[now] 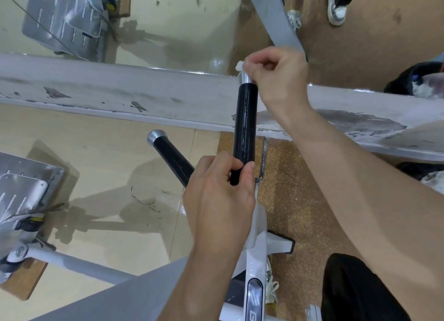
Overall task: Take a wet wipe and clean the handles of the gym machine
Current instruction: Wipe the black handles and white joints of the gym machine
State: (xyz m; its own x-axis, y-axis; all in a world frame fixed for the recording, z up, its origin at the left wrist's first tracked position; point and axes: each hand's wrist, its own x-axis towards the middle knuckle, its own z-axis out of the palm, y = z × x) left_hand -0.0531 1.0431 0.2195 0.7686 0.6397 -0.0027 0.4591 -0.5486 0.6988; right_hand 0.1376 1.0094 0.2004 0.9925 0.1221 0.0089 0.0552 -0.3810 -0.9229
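A scuffed white ledge is running across the room, its paint flaking off in grey patches. On the near side a glossy beige floor is catching the light and meeting a speckled brown mat. Low on the left a wooden block is lying on the beige floor under a grey tube. Beyond the ledge someone in a grey-and-white sneaker is standing on brown flooring. A black bag is sitting just beyond the ledge at the right, something white showing inside it.

My wet wipe, a white wad, seems pressed on the chrome cap of the black handle; a second handle slants nearby.
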